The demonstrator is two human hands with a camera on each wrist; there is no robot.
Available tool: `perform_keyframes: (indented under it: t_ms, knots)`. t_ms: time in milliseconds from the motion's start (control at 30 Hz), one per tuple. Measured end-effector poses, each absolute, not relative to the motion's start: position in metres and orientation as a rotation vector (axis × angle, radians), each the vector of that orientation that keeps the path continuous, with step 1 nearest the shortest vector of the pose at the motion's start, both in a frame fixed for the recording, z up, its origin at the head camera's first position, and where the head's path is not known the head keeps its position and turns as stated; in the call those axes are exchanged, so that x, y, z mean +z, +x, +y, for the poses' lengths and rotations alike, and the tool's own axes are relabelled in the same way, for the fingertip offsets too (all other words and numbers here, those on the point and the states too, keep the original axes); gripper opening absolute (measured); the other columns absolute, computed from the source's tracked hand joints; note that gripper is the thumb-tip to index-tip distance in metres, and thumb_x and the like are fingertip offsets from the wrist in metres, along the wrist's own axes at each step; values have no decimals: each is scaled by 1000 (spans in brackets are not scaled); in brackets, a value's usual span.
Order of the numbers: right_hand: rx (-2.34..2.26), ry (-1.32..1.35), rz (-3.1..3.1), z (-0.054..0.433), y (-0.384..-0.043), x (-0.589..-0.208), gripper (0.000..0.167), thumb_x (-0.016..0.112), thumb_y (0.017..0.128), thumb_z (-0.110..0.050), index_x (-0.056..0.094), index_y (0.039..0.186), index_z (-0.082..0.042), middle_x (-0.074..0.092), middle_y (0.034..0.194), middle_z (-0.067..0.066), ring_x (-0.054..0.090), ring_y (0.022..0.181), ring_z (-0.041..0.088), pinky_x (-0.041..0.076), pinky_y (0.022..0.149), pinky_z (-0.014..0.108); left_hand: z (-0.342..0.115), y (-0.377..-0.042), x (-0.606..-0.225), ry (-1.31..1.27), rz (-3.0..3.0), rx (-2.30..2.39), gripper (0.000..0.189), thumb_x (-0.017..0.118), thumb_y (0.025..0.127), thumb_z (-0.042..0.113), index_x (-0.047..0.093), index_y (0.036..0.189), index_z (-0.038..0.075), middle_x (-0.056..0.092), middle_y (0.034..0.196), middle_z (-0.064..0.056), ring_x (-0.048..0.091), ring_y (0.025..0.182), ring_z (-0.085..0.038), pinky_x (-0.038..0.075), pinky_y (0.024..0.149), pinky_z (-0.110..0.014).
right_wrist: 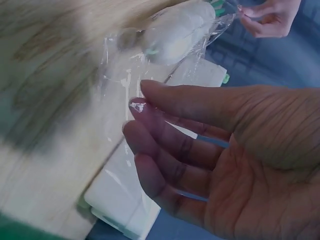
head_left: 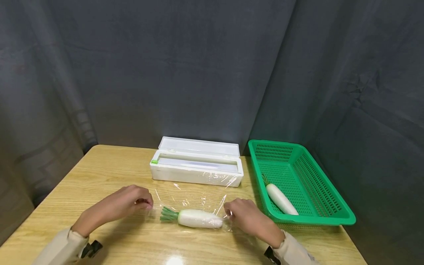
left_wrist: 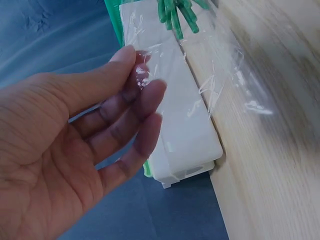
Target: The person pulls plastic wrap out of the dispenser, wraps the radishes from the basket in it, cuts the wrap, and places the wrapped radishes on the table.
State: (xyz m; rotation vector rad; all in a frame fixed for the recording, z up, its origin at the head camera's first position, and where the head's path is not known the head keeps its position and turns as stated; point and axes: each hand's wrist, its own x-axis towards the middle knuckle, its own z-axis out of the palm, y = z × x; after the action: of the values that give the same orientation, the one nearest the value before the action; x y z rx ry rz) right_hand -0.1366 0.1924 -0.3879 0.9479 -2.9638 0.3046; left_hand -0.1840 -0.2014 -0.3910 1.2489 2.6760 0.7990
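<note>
A white radish (head_left: pixel 198 218) with trimmed green stalks lies across the front of the table in the head view, with clear plastic wrap (head_left: pixel 185 200) about it. My left hand (head_left: pixel 127 202) pinches the wrap's edge between thumb and index finger, beyond the stalks (left_wrist: pixel 177 17). On the other side, my right hand (head_left: pixel 246 217) pinches the wrap near the radish's plain tip; in the right wrist view the film (right_wrist: pixel 120 75) runs from those fingertips to the radish (right_wrist: pixel 175 32). Neither hand touches the radish itself.
Behind the radish stands a white wrap dispenser box (head_left: pixel 195 176), its lid (head_left: pixel 200 146) raised; film reaches its front. At right, a green basket (head_left: pixel 331 221) holds another white radish (head_left: pixel 281 198). Dark curtains (head_left: pixel 172 73) hang behind the wooden table (head_left: pixel 109 165).
</note>
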Motion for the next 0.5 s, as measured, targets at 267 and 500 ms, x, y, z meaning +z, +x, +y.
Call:
perform_keyframes:
  t_ms: [267,500]
  knots:
    - [417,806,-3015,195,-142,-394,27,76,74,9,58,79,-10,56,73,-2,49,64,11,40,54,27,-197,-192,-400,1179,2734,824,8,75,97,11,76,92,17,68,86,16,54,76,5,51,65,-23]
    - [487,788,-3033,192,-135,-398,32,70,79,12,48,87,-10,45,73,-3,41,61,11,38,49,25,-190,-190,-411,1150,2822,843,14,76,94,4,75,90,17,57,83,14,49,73,1,45,60,-22]
